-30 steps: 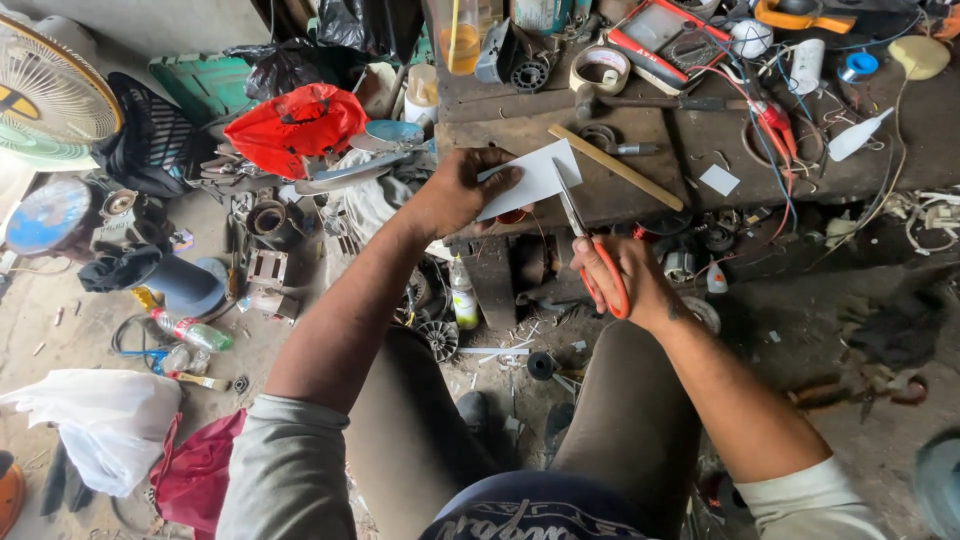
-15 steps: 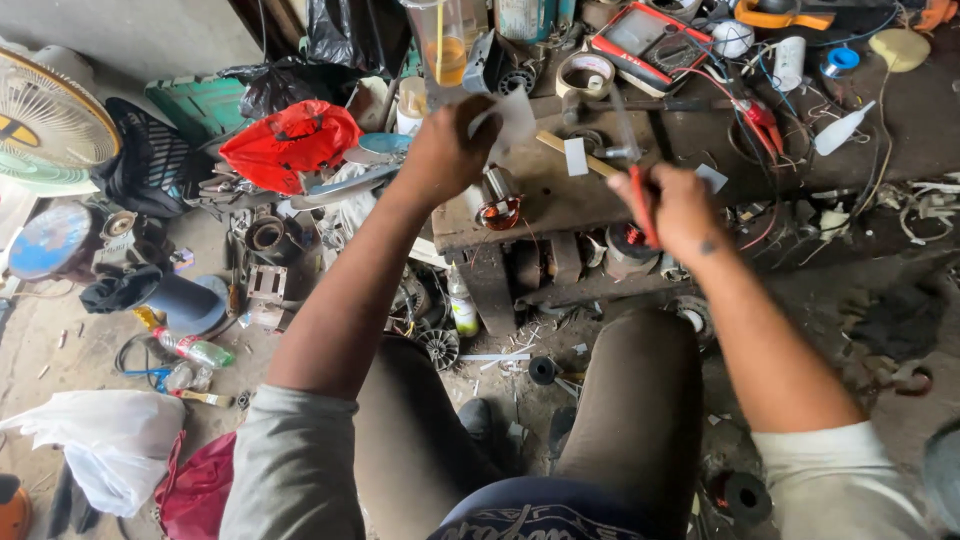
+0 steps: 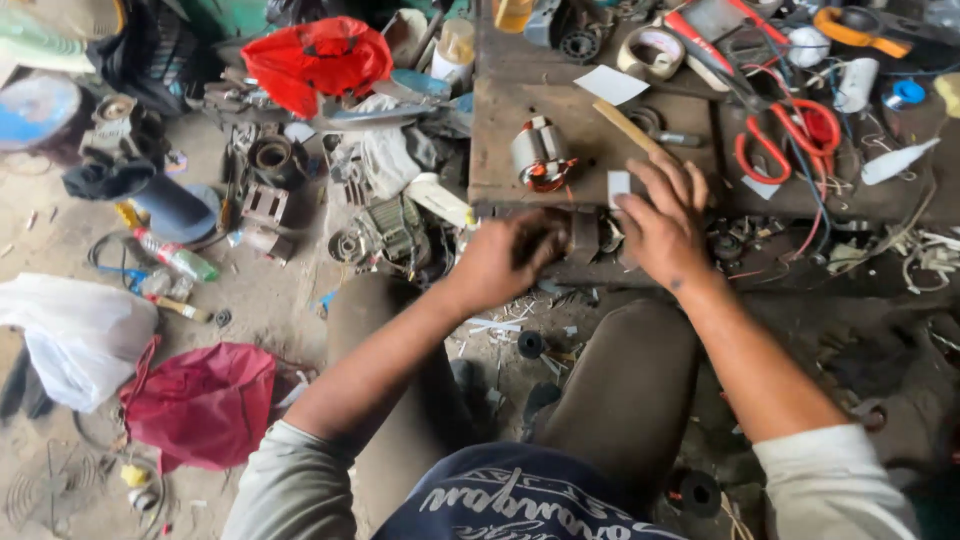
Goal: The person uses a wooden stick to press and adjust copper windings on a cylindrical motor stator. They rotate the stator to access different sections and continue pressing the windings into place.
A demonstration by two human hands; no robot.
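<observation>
My left hand (image 3: 505, 262) curls at the front edge of the worn wooden workbench (image 3: 500, 150), fingers bent narrow around something dark; I cannot tell what it grips. My right hand (image 3: 662, 225) lies flat, fingers spread, its fingertips touching a small white paper slip (image 3: 619, 185). Just beyond my left hand stands a grey metal motor stator with copper windings (image 3: 541, 155). The red-handled scissors (image 3: 785, 140) lie beyond and to the right of my right hand.
</observation>
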